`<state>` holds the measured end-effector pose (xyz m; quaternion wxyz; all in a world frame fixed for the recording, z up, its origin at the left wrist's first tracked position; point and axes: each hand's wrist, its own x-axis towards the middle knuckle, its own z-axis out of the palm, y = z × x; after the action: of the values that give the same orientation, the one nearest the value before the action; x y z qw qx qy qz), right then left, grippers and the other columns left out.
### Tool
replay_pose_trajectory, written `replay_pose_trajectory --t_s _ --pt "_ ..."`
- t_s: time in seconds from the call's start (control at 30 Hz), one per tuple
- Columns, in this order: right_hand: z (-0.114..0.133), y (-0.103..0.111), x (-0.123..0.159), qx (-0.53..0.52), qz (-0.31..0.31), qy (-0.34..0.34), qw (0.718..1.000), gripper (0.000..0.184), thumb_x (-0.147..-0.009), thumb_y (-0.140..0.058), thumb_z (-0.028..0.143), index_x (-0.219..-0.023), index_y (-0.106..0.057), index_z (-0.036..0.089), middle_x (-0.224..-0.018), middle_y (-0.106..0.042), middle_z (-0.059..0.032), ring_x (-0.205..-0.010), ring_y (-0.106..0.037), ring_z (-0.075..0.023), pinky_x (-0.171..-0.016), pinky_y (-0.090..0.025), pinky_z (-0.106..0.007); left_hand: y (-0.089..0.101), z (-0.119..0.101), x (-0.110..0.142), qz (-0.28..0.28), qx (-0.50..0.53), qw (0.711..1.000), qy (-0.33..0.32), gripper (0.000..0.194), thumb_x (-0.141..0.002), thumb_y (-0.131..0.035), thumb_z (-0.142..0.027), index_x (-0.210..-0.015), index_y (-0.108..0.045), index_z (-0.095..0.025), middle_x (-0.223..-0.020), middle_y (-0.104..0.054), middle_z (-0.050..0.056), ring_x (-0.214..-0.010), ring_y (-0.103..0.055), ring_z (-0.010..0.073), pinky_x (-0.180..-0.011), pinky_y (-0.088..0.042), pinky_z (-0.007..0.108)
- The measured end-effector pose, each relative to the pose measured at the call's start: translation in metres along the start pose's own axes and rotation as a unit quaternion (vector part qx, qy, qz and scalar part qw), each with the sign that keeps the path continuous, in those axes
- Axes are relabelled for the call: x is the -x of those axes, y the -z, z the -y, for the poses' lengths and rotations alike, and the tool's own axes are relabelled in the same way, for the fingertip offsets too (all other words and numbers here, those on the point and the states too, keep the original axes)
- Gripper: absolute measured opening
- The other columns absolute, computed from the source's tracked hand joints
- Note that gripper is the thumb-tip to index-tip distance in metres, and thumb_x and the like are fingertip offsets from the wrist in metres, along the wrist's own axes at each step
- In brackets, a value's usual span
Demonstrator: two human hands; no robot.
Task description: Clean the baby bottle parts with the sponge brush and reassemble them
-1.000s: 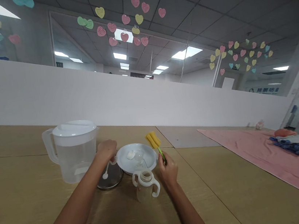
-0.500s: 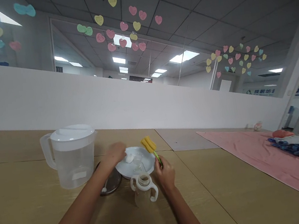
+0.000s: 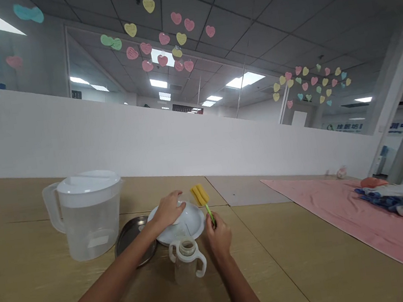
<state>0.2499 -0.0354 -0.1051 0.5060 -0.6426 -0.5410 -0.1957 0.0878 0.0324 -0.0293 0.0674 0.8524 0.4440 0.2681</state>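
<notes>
Gripping a brush with a yellow sponge head and thin green handle (image 3: 201, 195), the right hand (image 3: 219, 234) is pointing it up beside the round white bowl (image 3: 198, 221), at four o'clock. The left hand (image 3: 168, 211) is covering the bowl's eleven o'clock side, fingers bent, apart from the right; I cannot tell if it is pinching anything. A clear bottle with two white handles (image 3: 186, 259) is standing at the bowl's six o'clock.
</notes>
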Motion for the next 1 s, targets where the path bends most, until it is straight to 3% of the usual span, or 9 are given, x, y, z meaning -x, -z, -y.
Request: replay_pose_trajectory --t_s 0.1,0.23,0.3,0.4,0.5,0.6,0.77,0.87,1.0 --pt "-0.001 -0.001 0.0 0.003 0.003 0.003 1.0 0.043 -0.092 -0.033 0.042 -0.084 -0.068 0.017 -0.059 -0.065 -0.0036 -0.048 -0.054 -0.0131 -0.046 -0.029 -0.022 0.022 0.002 0.0 -0.065 0.053 0.996 0.004 0.04 -0.09 -0.037 -0.027 -0.124 -0.049 -0.012 -0.125 -0.057 0.012 -0.109 -0.058 0.0196 -0.093 -0.043 0.029" --pt "0.0 -0.001 0.001 -0.019 -0.012 0.108 0.994 0.04 -0.092 -0.035 0.035 -0.088 -0.069 0.014 -0.058 -0.063 -0.0035 -0.05 -0.054 -0.011 -0.05 -0.035 -0.02 0.041 0.002 0.004 -0.118 0.17 0.978 -0.025 0.039 -0.089 -0.036 -0.032 -0.119 -0.054 -0.015 -0.116 -0.061 0.008 -0.105 -0.058 0.0177 -0.092 -0.044 0.028" --pt "0.0 0.001 0.002 -0.023 -0.035 0.162 0.986 0.037 -0.093 -0.037 0.032 -0.089 -0.069 0.012 -0.057 -0.062 -0.0035 -0.05 -0.054 -0.0101 -0.053 -0.038 -0.019 0.041 -0.001 0.008 -0.111 0.254 0.96 -0.036 0.043 -0.086 -0.042 -0.041 -0.119 -0.054 -0.015 -0.107 -0.064 0.007 -0.093 -0.061 0.0181 -0.083 -0.048 0.028" --pt "-0.002 0.003 0.002 -0.019 -0.049 0.22 0.974 0.032 -0.092 -0.041 0.028 -0.092 -0.069 0.012 -0.058 -0.063 -0.0039 -0.05 -0.055 -0.01 -0.055 -0.042 -0.019 0.036 -0.008 0.018 -0.031 0.287 0.956 -0.05 0.046 -0.085 -0.044 -0.05 -0.112 -0.058 -0.016 -0.094 -0.067 0.005 -0.08 -0.063 0.0184 -0.071 -0.05 0.027" --pt "-0.005 0.003 0.003 -0.006 -0.031 0.256 0.966 0.034 -0.094 -0.037 0.026 -0.097 -0.067 0.012 -0.067 -0.067 -0.0072 -0.056 -0.06 -0.0114 -0.057 -0.045 -0.02 0.041 -0.011 0.027 0.02 0.243 0.967 -0.073 0.042 -0.088 -0.04 -0.049 -0.108 -0.06 -0.018 -0.1 -0.068 0.005 -0.088 -0.062 0.0196 -0.077 -0.049 0.028" --pt "-0.006 -0.001 0.003 0.025 -0.003 0.263 0.964 0.037 -0.096 -0.033 0.027 -0.099 -0.067 0.013 -0.07 -0.069 -0.0088 -0.058 -0.062 -0.0124 -0.056 -0.046 -0.021 0.062 -0.006 0.033 0.025 0.169 0.98 -0.098 0.041 -0.086 -0.046 -0.042 -0.121 -0.054 -0.022 -0.12 -0.06 0.005 -0.107 -0.055 0.0207 -0.092 -0.042 0.028" --pt "-0.004 -0.005 0.002 0.025 -0.017 0.193 0.981 0.043 -0.096 -0.031 0.033 -0.096 -0.068 0.012 -0.073 -0.069 -0.0103 -0.059 -0.063 -0.013 -0.054 -0.043 -0.021 0.095 0.015 0.039 0.007 -0.031 0.998 -0.057 0.052 -0.082 -0.05 -0.022 -0.134 -0.04 -0.022 -0.131 -0.048 0.008 -0.114 -0.051 0.0229 -0.096 -0.039 0.032" --pt "-0.006 -0.003 0.001 0.015 -0.046 0.116 0.992 0.045 -0.096 -0.03 0.037 -0.096 -0.067 0.011 -0.071 -0.069 -0.0093 -0.055 -0.061 -0.013 -0.051 -0.04 -0.021 0.091 0.032 0.037 0.029 -0.15 0.988 0.012 0.057 -0.076 -0.052 -0.011 -0.132 -0.043 -0.017 -0.126 -0.053 0.014 -0.113 -0.052 0.0275 -0.095 -0.038 0.036" --pt "-0.008 -0.001 -0.001 0.023 -0.045 0.088 0.995 0.047 -0.095 -0.029 0.04 -0.094 -0.067 0.012 -0.067 -0.068 -0.0078 -0.051 -0.059 -0.0128 -0.049 -0.036 -0.021 0.069 0.056 0.031 0.062 -0.185 0.98 0.048 0.036 -0.074 -0.056 -0.012 -0.11 -0.061 -0.015 -0.102 -0.066 0.018 -0.104 -0.058 0.0306 -0.089 -0.04 0.04"
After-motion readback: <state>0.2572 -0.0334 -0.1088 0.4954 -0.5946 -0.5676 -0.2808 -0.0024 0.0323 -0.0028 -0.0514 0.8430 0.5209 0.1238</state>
